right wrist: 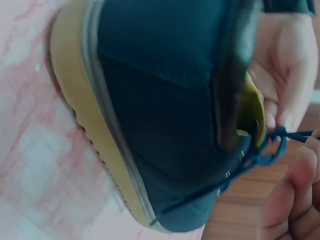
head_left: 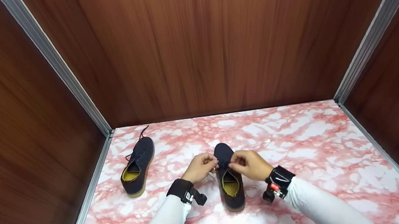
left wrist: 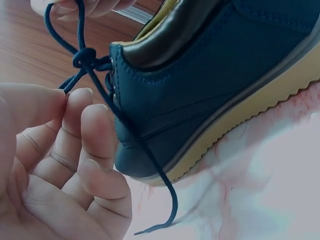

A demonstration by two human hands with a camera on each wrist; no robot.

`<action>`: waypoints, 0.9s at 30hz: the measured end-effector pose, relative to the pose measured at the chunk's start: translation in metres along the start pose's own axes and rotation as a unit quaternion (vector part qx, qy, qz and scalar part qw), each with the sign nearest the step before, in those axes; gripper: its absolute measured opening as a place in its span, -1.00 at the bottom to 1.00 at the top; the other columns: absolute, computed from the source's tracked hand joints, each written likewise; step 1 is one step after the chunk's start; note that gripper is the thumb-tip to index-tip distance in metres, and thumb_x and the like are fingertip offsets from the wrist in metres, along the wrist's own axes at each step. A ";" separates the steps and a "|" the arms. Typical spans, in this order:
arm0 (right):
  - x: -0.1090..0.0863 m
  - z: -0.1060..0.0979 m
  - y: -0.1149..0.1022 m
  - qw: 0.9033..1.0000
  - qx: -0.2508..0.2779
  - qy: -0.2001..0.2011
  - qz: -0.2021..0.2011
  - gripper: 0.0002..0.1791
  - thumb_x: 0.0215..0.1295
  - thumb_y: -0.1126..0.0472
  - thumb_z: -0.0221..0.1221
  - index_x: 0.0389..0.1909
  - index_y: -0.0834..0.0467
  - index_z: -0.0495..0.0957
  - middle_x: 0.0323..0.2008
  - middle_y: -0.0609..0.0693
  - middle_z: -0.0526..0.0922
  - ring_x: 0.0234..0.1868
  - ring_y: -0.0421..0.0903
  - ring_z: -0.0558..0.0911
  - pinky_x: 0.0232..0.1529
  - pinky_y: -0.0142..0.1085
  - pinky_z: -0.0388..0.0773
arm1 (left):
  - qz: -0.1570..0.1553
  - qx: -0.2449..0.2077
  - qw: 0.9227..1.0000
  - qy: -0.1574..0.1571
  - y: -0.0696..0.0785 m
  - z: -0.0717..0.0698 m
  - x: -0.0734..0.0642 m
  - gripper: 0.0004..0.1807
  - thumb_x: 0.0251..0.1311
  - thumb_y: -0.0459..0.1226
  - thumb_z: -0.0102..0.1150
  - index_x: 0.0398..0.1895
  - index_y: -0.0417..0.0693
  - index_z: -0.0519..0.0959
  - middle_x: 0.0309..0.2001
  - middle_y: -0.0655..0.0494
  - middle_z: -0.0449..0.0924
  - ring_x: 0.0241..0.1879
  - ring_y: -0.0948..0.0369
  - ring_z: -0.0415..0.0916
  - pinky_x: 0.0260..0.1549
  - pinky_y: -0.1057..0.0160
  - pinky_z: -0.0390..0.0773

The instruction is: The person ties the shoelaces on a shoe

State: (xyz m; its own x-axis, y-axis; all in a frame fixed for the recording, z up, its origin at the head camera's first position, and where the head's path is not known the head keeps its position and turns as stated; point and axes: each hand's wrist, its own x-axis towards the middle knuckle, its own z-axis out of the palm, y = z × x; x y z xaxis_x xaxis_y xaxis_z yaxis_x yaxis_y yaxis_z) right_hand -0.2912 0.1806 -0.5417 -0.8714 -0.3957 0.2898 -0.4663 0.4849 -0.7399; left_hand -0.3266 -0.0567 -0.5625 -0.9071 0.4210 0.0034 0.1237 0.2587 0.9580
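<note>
A dark blue lace-up shoe (head_left: 236, 204) with a yellow lining and tan sole stands upright on the table, toe pointing away from me. Its shoelace (left wrist: 150, 155) is crossed into a bow above the tongue, with a knot (left wrist: 84, 58) at the middle. My left hand (head_left: 199, 167) pinches one loop between thumb and forefinger, its other fingers curled. On the opposite side my right hand (head_left: 251, 165) pinches the other loop. One loose lace end hangs down beside the toe, and its tip touches the tabletop in the left wrist view.
The matching shoe (head_left: 145, 148) stands at the left, its lace trailing beyond the toe. Red-and-white marbled tabletop (head_left: 305, 146) lies under both shoes. Wood-grain panels (head_left: 215, 46) with metal corner strips (head_left: 64, 69) enclose the back and both sides.
</note>
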 end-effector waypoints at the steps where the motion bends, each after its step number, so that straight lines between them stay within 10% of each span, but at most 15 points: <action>1: 0.001 -0.002 0.001 1.000 0.002 0.010 0.011 -0.88 0.36 0.20 0.37 -0.38 0.07 0.65 -0.49 -0.07 0.66 -0.51 -0.35 0.52 -0.45 -0.45 0.52 | 0.000 -0.001 1.000 0.002 0.000 -0.001 0.000 -0.81 0.46 -0.32 0.19 -0.12 -0.34 0.63 -0.17 -0.42 0.71 -0.42 0.24 0.59 -0.40 0.40 0.58; 18: -0.011 -0.017 0.026 0.992 -0.018 0.052 0.110 -0.88 0.27 0.30 0.27 -0.45 0.07 0.62 -0.53 -0.18 0.56 -0.52 -0.36 0.45 -0.42 -0.48 0.39 | -0.006 0.059 0.998 0.019 -0.017 -0.016 -0.010 -0.88 0.34 -0.36 0.08 -0.25 -0.24 0.59 -0.42 0.09 0.63 -0.41 0.25 0.67 -0.25 0.23 0.68; 27: -0.007 -0.015 0.025 0.995 -0.018 -0.002 0.100 -0.79 0.34 0.14 0.35 -0.46 0.06 0.58 -0.53 -0.19 0.52 -0.51 -0.34 0.45 -0.44 -0.46 0.38 | -0.031 0.020 0.999 0.015 -0.010 -0.009 -0.005 -0.78 0.41 -0.28 0.15 -0.01 -0.25 0.57 -0.14 -0.29 0.76 -0.40 0.19 0.65 -0.42 0.31 0.54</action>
State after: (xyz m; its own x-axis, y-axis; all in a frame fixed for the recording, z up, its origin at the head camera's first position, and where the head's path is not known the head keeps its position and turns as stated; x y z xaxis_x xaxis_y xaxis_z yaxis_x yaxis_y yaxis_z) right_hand -0.2992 0.2071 -0.5525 -0.9469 -0.2917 0.1356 -0.2882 0.5820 -0.7604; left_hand -0.3273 -0.0690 -0.5696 -0.9247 0.3780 -0.0459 0.0830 0.3177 0.9446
